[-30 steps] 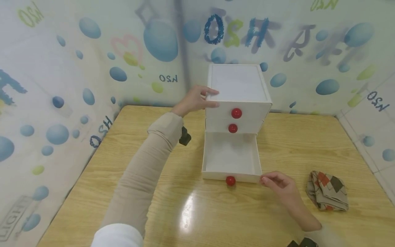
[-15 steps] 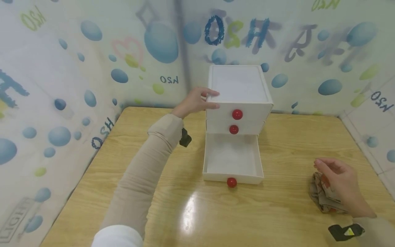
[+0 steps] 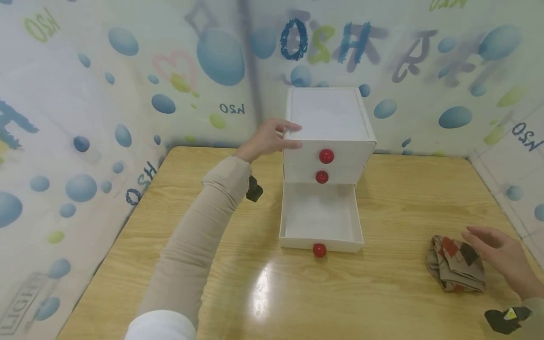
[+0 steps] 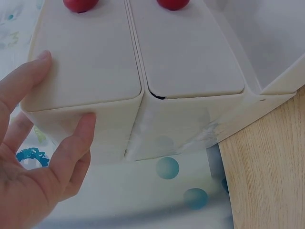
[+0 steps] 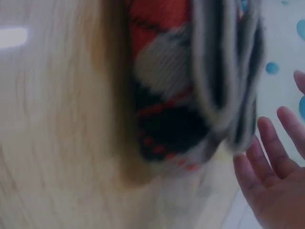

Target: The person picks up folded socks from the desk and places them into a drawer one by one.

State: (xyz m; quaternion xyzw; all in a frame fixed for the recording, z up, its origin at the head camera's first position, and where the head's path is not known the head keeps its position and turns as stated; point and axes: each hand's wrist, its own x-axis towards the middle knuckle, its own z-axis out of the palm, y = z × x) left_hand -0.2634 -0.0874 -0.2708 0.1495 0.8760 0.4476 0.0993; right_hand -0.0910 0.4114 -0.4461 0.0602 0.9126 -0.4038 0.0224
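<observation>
My left hand [image 3: 268, 138] steadies the near left corner of a white three-drawer box [image 3: 329, 111]. Its thumb lies on the front face while other fingers lie over the top and side, as the left wrist view shows. Pulled out at the bottom is an empty drawer [image 3: 318, 212] with a red knob [image 3: 319, 250]; the upper two drawers are closed. On the table's right side lies a folded argyle knit garment [image 3: 456, 264] in tan, red and dark patches. Just right of it, my right hand [image 3: 503, 255] holds nothing, its fingers relaxed near the folded edge [image 5: 217, 109].
The wooden table [image 3: 238, 283] runs back to a patterned wall covering [image 3: 221, 56], which also stands along the left and right sides. Each wrist wears a dark camera mount [image 3: 254, 189]. Light glares off the tabletop in front of the drawer.
My right hand has moved from the open drawer's front right corner, over the folded garment, to its right side. The left hand stays on the box corner.
</observation>
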